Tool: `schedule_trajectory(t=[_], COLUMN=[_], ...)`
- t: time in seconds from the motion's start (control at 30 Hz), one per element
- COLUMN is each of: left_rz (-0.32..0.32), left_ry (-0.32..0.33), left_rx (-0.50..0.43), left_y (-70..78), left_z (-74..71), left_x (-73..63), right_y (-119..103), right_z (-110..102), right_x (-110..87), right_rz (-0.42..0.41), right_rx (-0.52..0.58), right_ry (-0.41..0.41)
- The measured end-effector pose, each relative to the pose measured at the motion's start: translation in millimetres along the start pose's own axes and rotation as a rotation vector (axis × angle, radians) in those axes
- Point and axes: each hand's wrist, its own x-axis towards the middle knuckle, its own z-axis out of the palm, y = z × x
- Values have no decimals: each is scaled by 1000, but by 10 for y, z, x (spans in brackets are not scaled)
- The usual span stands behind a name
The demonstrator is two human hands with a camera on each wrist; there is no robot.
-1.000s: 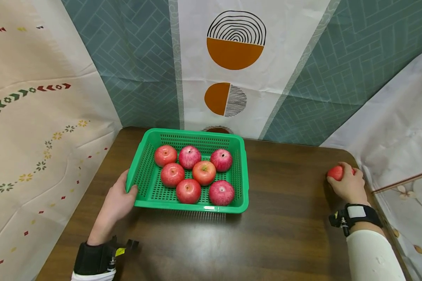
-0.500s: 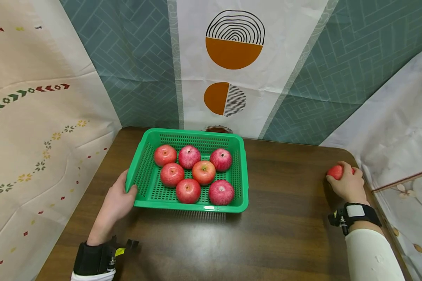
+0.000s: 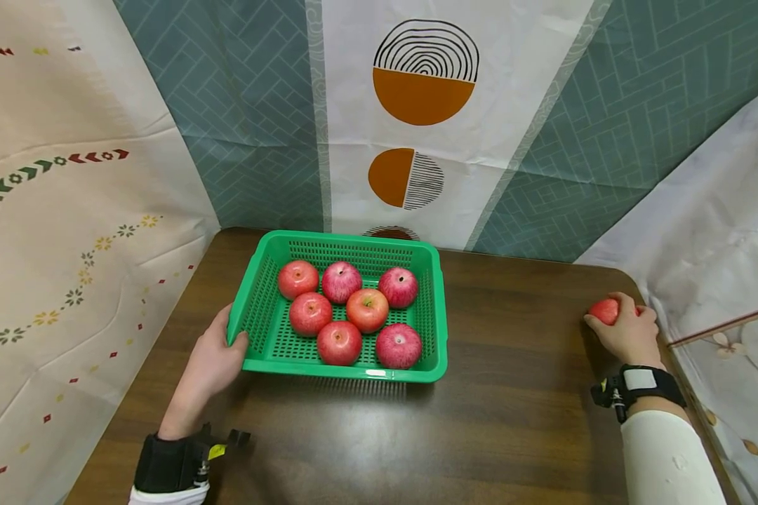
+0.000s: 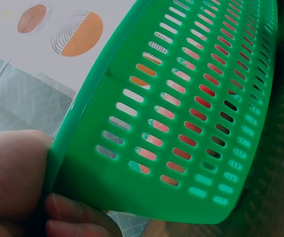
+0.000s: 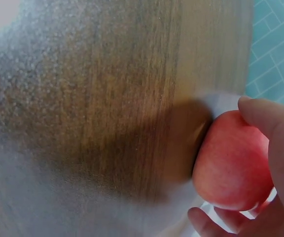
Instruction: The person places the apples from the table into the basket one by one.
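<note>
At the left end of the green plastic basket (image 3: pixel 347 375), my left hand (image 3: pixel 211 358) grips the rim, thumb inside. The left wrist view shows its fingertips (image 4: pixel 68 210) against the outside of the slotted wall. Several red apples (image 3: pixel 339 343) sit in the basket, all upright or slightly tilted. Far to the right, my right hand (image 3: pixel 628 333) curves round a single red apple (image 3: pixel 603 310) on the table. In the right wrist view the thumb lies along one side of this apple (image 5: pixel 233 165) and bent fingers are at the other; the palm side is partly hidden.
The brown wooden table (image 3: pixel 512 414) runs between the basket and the right hand. Patterned cloth (image 3: pixel 530 217) hangs along the back edge. More cloth hangs at the left and right, close beside the right hand.
The right hand's fingers and thumb have spread very slightly around the apple. The left hand and the basket hold their places.
</note>
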Motion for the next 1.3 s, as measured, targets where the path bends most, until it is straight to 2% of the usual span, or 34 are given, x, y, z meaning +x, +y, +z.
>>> schedule_trajectory(t=[0.2, 0.5, 0.77, 0.87, 0.97, 1.1, 1.3], left_rz=[-3, -7, -13, -13, -15, -15, -14], left_ry=[3, -8, -13, -13, -11, -6, 1], left_rx=[-2, 3, -4, -5, -5, -6, -19], left_y=[-2, -6, -13, -12, -8, -2, 9], left_z=[5, -5, -8, -5, 3, 8, 3], left_x=[4, 19, 23, 22, 17, 9, -4], right_y=[42, -1, -178, -375, -674, -1185, -2054], right_z=[27, 22, 24, 12, -19, -58, -155], right_x=[-2, -58, -74, -76, -95, -161, -402], right_rz=[-8, 56, -6, -52, -115, -235, -406], right_rx=[4, 16, 50, 77, 96, 152, 248], right_ry=[3, 8, 48, 69, 83, 94, 28])
